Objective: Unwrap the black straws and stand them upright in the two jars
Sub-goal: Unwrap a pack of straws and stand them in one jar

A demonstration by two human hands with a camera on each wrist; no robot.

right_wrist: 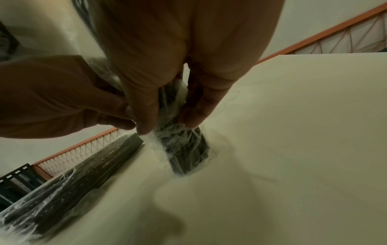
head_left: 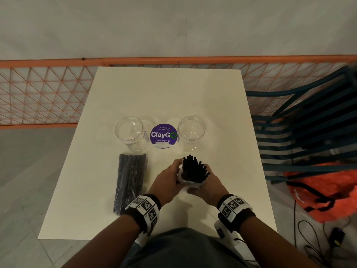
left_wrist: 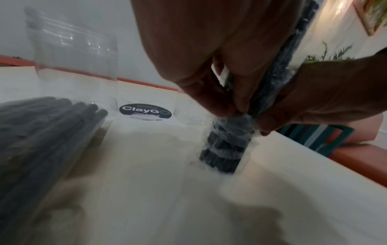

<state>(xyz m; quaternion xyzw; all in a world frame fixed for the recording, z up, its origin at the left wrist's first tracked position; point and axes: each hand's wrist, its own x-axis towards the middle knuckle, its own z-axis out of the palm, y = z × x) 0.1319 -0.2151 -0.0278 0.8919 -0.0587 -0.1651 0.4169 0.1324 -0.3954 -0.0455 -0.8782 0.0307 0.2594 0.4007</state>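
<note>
A bundle of black straws (head_left: 194, 168) stands upright on the white table (head_left: 168, 89), its clear plastic wrap (head_left: 190, 183) bunched round its lower part. My left hand (head_left: 170, 177) and right hand (head_left: 207, 185) both pinch that wrap on either side of the bundle. The wrist views show the wrapped bundle (left_wrist: 228, 142) (right_wrist: 184, 149) resting its bottom end on the table, fingers gripping the film. A second wrapped pack of straws (head_left: 130, 180) lies flat to the left. Two clear empty jars stand behind: the left jar (head_left: 131, 133) and the right jar (head_left: 191, 132).
A round purple ClayGo sticker (head_left: 163, 135) lies between the jars. An orange mesh fence (head_left: 44, 93) runs behind the table. A dark blue slatted chair (head_left: 309, 132) and an orange bag (head_left: 324, 192) are to the right, with cables on the floor.
</note>
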